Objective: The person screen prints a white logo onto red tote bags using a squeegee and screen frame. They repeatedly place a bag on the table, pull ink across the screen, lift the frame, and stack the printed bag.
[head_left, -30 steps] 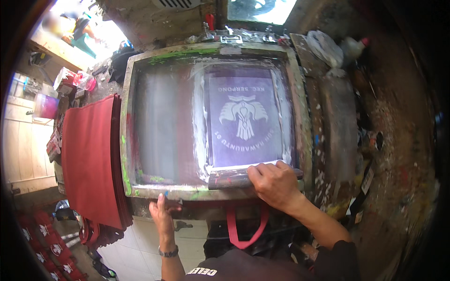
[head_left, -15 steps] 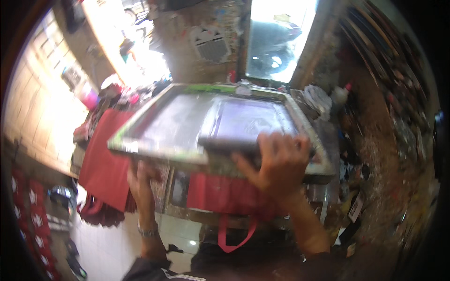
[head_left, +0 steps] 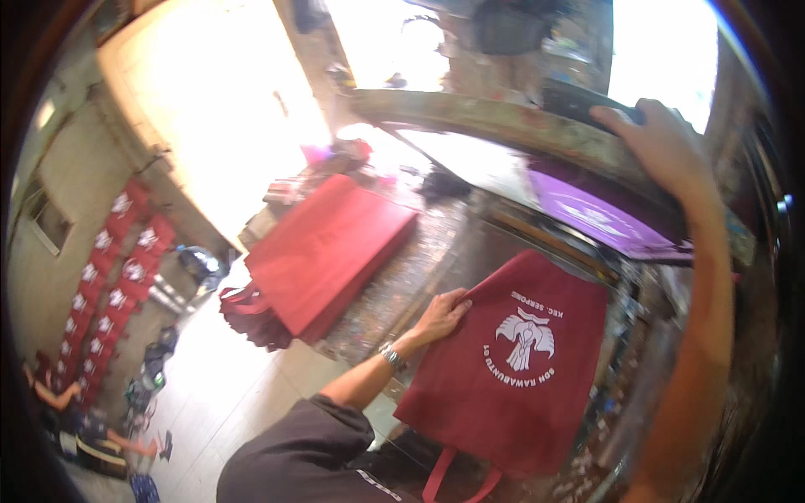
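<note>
Tilting across the upper right, the wooden screen frame [head_left: 503,117] stands clear of the printed red bag [head_left: 511,398], which lies lower right of centre, long axis near upright. The stack of red bags [head_left: 331,251] sits centre-left. The bag spreads rightward from the nearer left hand [head_left: 444,317] — touching its edge, pinch unclear to me — while the right hand [head_left: 658,142] grips a dark bar [head_left: 574,101] at the frame.

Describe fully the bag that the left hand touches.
The dark red bag looks like soft cloth. A white print, a winged emblem with upside-down lettering, marks its top. It lies fairly flat, right of a red stack, a red handle looping from its near edge. The left hand touches its left edge.
</note>
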`<state>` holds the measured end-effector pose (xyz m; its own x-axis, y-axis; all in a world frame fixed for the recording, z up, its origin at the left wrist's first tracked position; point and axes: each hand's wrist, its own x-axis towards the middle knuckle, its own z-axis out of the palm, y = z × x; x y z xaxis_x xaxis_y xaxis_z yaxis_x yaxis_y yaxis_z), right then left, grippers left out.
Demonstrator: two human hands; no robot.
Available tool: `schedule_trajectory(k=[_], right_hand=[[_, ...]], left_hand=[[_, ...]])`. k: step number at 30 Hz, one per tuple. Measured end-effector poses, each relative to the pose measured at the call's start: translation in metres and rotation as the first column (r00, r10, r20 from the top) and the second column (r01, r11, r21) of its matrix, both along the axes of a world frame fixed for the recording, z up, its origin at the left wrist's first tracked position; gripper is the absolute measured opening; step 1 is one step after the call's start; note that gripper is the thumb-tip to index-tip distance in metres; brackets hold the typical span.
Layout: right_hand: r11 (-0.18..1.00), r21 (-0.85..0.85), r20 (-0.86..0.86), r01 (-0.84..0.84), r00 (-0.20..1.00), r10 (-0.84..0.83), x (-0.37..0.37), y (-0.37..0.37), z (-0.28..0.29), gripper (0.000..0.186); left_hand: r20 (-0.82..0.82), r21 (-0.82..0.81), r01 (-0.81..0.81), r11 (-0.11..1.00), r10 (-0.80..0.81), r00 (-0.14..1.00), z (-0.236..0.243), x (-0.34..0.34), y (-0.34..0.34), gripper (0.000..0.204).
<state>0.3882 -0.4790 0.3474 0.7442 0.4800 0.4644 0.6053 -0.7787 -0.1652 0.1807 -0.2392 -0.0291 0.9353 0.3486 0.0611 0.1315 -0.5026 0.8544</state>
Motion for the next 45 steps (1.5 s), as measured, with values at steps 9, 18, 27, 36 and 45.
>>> schedule_trajectory(k=[9, 18, 27, 36, 45], right_hand=[[0.998, 0.009, -0.054, -0.060, 0.997, 0.061, 0.075, 0.007, 0.033, 0.099], [0.999, -0.051, -0.087, -0.018, 0.996, 0.014, 0.070, 0.016, 0.033, 0.101], [0.983, 0.183, -0.073, 0.021, 0.997, -0.007, 0.117, -0.011, 0.019, 0.105], [0.999, -0.017, -0.078, -0.028, 0.997, 0.027, 0.092, 0.000, 0.018, 0.108], [0.991, -0.129, 0.094, 0.047, 0.995, -0.035, 0.030, 0.005, 0.027, 0.096]], left_hand=[[0.453, -0.732, -0.464, 0.498, 0.866, 0.215, 0.077, -0.237, 0.223, 0.040], [0.131, -0.961, -0.250, 0.114, 0.990, -0.051, 0.014, -0.219, 0.344, 0.038], [-0.086, 0.312, -0.422, 0.852, 0.467, 0.880, 0.036, -0.168, 0.216, 0.028], [-0.219, -0.020, -0.135, 0.991, 0.127, 0.967, 0.074, -0.180, 0.198, 0.021], [-0.458, 0.536, 0.647, 0.542, -0.456, 0.763, 0.011, -0.136, -0.069, 0.075]])
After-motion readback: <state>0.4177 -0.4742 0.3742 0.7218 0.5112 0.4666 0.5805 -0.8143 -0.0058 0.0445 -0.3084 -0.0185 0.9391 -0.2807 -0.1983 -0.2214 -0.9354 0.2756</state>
